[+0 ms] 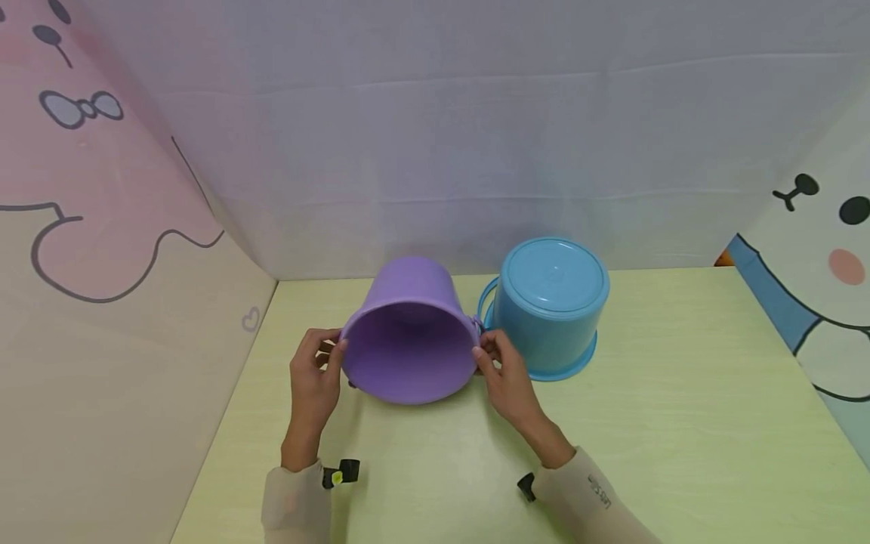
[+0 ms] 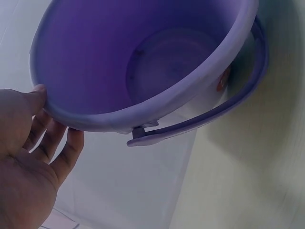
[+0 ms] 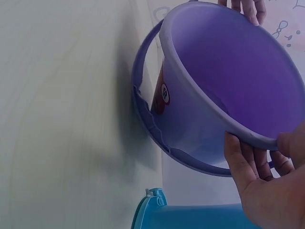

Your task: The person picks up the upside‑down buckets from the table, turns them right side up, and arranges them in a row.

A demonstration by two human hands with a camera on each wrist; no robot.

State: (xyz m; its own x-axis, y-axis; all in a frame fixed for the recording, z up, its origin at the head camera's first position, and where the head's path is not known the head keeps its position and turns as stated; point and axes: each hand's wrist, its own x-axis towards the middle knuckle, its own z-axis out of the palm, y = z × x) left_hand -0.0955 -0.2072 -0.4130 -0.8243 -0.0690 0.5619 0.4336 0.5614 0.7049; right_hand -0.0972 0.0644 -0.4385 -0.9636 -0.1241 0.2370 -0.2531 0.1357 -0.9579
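Both hands hold a purple bucket (image 1: 408,355) by its rim, tipped so its mouth faces me and its inside shows. On the left side my left hand (image 1: 318,378) pinches the rim, thumb at the lip and fingers behind. My right hand (image 1: 506,381) grips the opposite side the same way, its fingers under the lip in the right wrist view. The purple handle (image 2: 228,107) hangs down on the table side of the bucket. A sticker (image 3: 164,93) shows on its outer wall. Just right of it, a blue bucket (image 1: 553,317) stands upside down, base up.
The pale yellow-green table (image 1: 680,415) carries both buckets. A white cloth (image 1: 435,151) hangs along its back edge, with cartoon-printed cloths at both sides. The blue bucket's handle (image 1: 486,298) sticks out leftward, close to the purple bucket and my right hand.
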